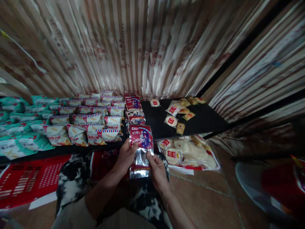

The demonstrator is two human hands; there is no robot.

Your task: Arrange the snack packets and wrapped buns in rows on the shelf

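A red and silver snack packet [141, 137] with a purple picture is held upright in front of me between both hands. My left hand [126, 155] grips its left edge, thumb on the front. On the right edge, my right hand [157, 168] pinches it with the thumb across the clear part. Just behind it, a row of similar red packets [133, 103] stands on the black shelf [202, 121]. White snack bags [95, 135] with red and blue trim fill the shelf to the left of that row.
Green bags [35, 141] stand at the shelf's far left. Small wrapped cakes [171, 121] lie scattered on its right part. Below sit an opened bag of wrapped cakes [186, 152] and a red basket [30, 175]. A striped curtain [133, 47] hangs behind; a dark metal post [228, 57] slants at right.
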